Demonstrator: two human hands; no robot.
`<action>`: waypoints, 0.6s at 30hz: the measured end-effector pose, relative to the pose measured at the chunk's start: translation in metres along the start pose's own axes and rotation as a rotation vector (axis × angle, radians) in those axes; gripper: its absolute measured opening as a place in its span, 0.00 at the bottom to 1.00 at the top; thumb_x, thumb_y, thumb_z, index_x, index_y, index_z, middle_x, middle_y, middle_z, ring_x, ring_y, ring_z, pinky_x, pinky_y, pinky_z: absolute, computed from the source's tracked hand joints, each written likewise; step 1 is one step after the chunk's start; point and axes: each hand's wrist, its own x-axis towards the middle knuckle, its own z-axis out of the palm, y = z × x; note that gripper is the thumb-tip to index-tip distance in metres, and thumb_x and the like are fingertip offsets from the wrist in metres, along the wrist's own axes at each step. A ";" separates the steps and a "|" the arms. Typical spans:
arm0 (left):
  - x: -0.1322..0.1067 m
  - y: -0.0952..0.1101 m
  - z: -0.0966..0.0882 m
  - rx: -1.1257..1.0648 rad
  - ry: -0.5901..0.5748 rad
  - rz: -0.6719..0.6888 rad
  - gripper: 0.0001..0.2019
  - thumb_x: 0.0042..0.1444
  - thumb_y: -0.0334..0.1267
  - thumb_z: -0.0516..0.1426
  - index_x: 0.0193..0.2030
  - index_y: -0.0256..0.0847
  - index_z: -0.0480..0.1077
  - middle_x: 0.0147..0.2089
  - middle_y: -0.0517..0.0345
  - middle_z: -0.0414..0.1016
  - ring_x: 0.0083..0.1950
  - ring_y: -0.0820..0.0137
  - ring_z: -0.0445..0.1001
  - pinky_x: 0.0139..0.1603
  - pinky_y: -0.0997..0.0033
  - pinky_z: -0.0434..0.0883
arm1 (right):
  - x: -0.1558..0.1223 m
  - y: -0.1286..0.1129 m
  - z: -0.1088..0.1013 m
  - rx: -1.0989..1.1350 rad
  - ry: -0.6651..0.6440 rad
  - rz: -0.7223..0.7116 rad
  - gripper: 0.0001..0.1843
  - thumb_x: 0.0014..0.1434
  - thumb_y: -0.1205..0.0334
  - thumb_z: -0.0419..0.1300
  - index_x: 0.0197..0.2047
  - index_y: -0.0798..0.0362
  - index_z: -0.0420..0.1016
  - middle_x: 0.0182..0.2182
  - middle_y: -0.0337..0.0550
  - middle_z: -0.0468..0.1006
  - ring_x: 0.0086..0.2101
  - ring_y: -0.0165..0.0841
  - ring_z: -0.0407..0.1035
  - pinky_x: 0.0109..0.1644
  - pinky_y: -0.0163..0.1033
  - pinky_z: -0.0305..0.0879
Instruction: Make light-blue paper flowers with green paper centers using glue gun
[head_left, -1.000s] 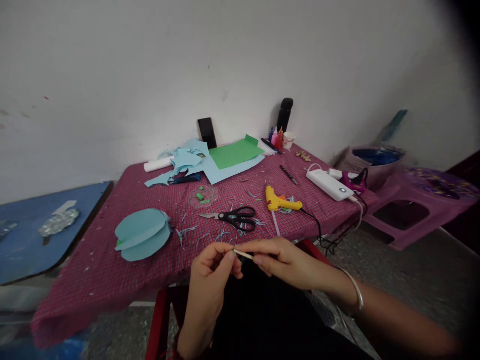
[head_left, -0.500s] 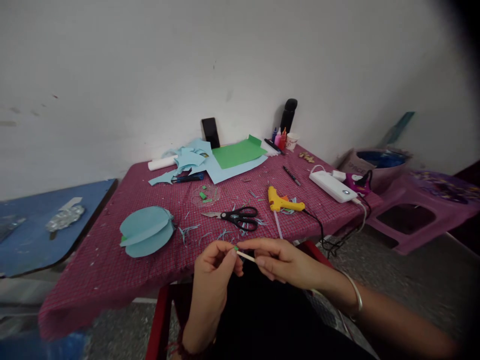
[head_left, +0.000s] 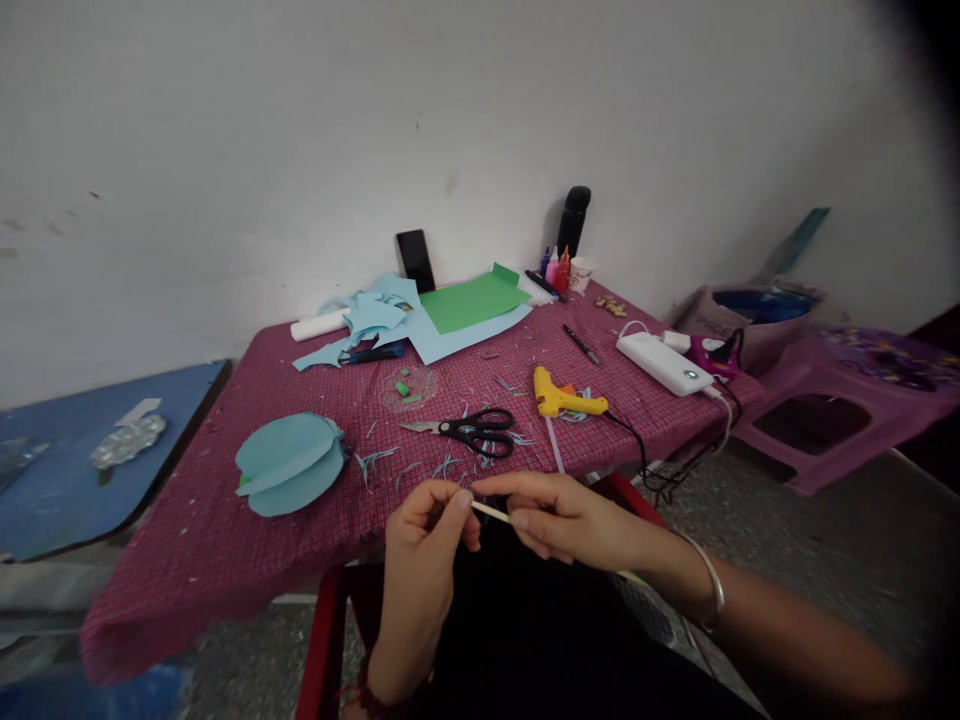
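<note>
My left hand point(head_left: 427, 535) and my right hand point(head_left: 562, 518) meet over my lap, just in front of the table's near edge. Both pinch a thin pale stick point(head_left: 491, 512): the left fingertips are closed on its tip, the right fingers grip its shaft. A bangle sits on my right wrist. Whatever is at the stick's tip is hidden by the left fingers. Closest on the table are black scissors point(head_left: 469, 431) and a yellow glue gun point(head_left: 562, 397).
The table has a red checked cloth point(head_left: 225, 540) with paper scraps. On it lie layered light blue paper discs point(head_left: 289, 465), blue and green sheets point(head_left: 469, 300), a phone, small bottles, a pen and a white power bank point(head_left: 664, 363). A purple stool point(head_left: 832, 410) stands right, a blue surface point(head_left: 67, 470) left.
The hands have stayed together on the stick. A small green bit seen at its tip half a second ago is now covered by the left fingers. The view shifted slightly.
</note>
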 end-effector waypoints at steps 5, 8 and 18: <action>-0.002 0.001 0.001 -0.034 -0.010 0.004 0.09 0.58 0.39 0.59 0.30 0.38 0.72 0.22 0.64 0.69 0.24 0.77 0.66 0.26 0.79 0.65 | 0.001 0.002 0.000 0.002 0.022 -0.003 0.23 0.67 0.64 0.51 0.64 0.52 0.64 0.20 0.29 0.63 0.16 0.19 0.52 0.17 0.24 0.48; -0.004 -0.001 -0.001 0.007 0.007 0.012 0.07 0.57 0.38 0.60 0.32 0.38 0.73 0.23 0.64 0.70 0.25 0.77 0.67 0.27 0.79 0.66 | 0.001 0.001 -0.001 -0.019 0.032 -0.004 0.23 0.66 0.63 0.51 0.64 0.53 0.65 0.20 0.29 0.63 0.16 0.19 0.53 0.17 0.24 0.49; -0.004 -0.003 -0.005 0.124 0.010 0.036 0.06 0.57 0.39 0.59 0.35 0.38 0.74 0.24 0.63 0.71 0.25 0.76 0.69 0.27 0.77 0.67 | 0.002 -0.001 0.001 -0.110 0.088 -0.060 0.22 0.65 0.66 0.51 0.61 0.55 0.69 0.20 0.29 0.63 0.19 0.21 0.55 0.23 0.27 0.54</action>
